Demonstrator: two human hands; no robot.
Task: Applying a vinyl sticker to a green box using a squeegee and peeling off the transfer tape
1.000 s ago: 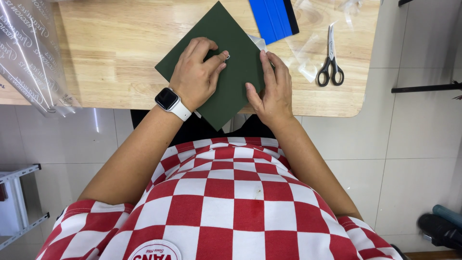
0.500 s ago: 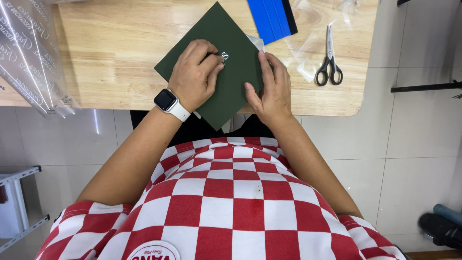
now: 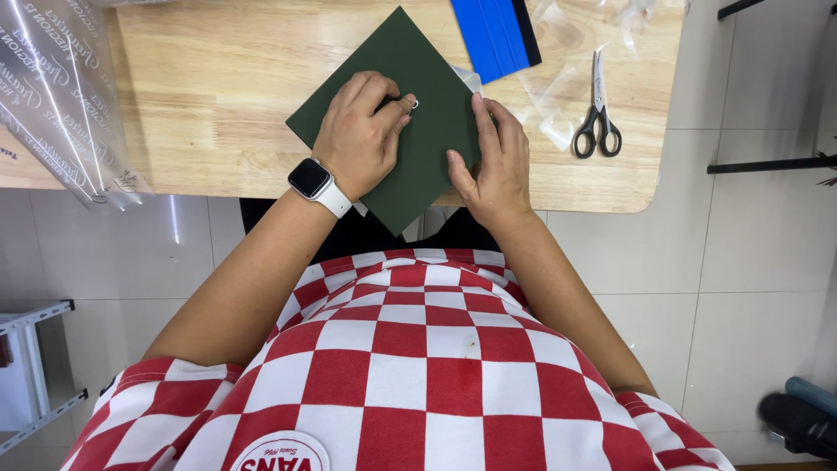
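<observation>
Your left hand (image 3: pixel 362 135) is curled loosely on the green sheet (image 3: pixel 418 87). Your right hand (image 3: pixel 493 157) lies open on its edge. The scissors (image 3: pixel 597 118) sit right of it.

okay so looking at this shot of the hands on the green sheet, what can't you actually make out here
- Head view: what lies under the dark green sheet is hidden by the sheet and both hands.
- The small metal thing at the left hand fingertips is too small to identify.
- The right hand covers the sheet's right edge, so its grip there is unclear.
- The blue squeegee is cut off by the top edge.
- The clear film runs off the left edge.
</observation>
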